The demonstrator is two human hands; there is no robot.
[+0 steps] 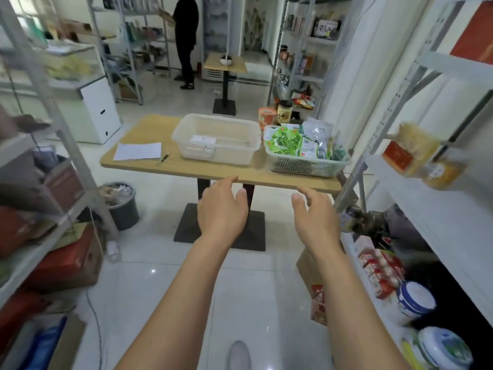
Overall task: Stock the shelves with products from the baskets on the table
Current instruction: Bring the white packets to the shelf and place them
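Both hands are out in front and holding nothing: left hand (222, 206) with fingers loosely spread and thumb out, right hand (314, 217) the same, slightly curled, both in the air near the table's (149, 166) front edge. The table sits at 12 o'clock. On it there's a clear basket (186, 121) in the middle with just a few flat white bits at the bottom. Touching it at its 3 o'clock is a white basket (306, 165) piled with green packets (286, 141) and some pale pouches. At the clear basket's 9 o'clock lie a paper (138, 151) and a pen (163, 158). Shelves (453, 68) run along 3 o'clock with tins and red boxes low down. Another rack (53, 108) is at 9, a bin (124, 206) by its foot. A person in black (186, 36) stands way back around 11.
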